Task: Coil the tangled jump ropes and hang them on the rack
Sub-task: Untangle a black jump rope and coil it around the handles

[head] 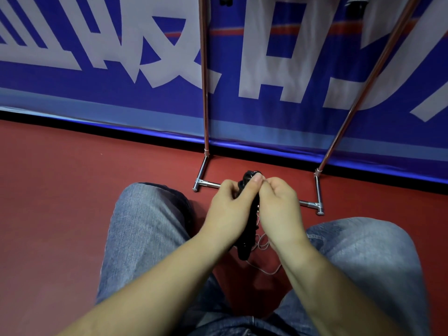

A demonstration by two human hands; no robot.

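Both knees (145,229) frame the work. Left hand (226,209) grips the black rope bundle (246,241) at centre, fingers curled, while right hand (278,207) pinches its thin cord to tidy it. Rack (204,93) stands at 12 o'clock.

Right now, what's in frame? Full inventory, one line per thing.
jump rope bundle: 1, black, held upright between both hands above the floor
thin cord: 1, whitish, trailing loosely from the bundle onto the floor between the knees
rack: 1, chrome metal, two uprights and a floor bar, standing against the banner
hanging items: a few, dark, at the top edge on the rack, too cropped to identify
banner: 1, blue with large white characters, along the back
floor: 1, red
jeans: 1 pair, blue, both knees in the foreground
left hand: 1, gripping the bundle
right hand: 1, fingers pinching the bundle's top
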